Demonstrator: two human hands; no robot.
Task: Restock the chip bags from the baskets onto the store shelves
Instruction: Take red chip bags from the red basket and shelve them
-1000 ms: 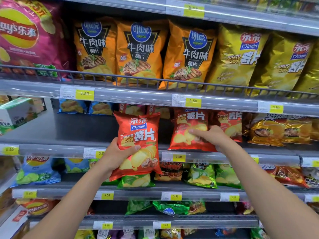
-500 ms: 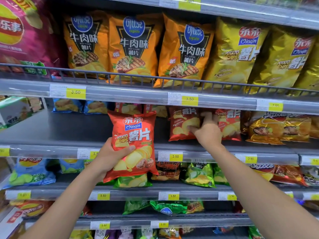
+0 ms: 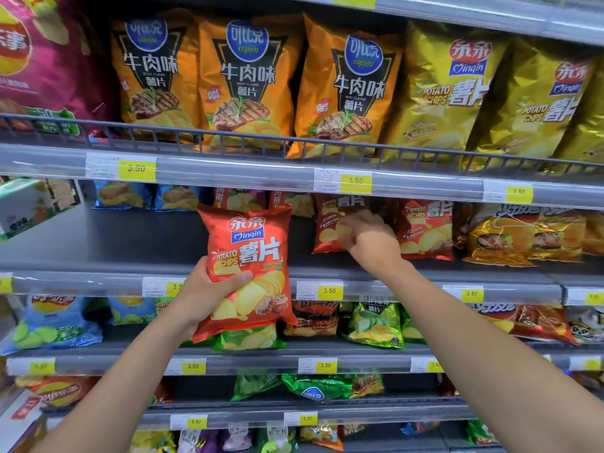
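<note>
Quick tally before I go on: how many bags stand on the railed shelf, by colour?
Pink bag: 1
Orange bags: 3
Gold bags: 3, the rightmost cut off by the frame edge
Total: 7

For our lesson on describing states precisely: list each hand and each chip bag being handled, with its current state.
left hand, gripping the held red bag low down
held red bag, upright, not yet shelved
right hand, against the shelved red bag; grip blurred
shelved red bag, standing on the middle shelf
</note>
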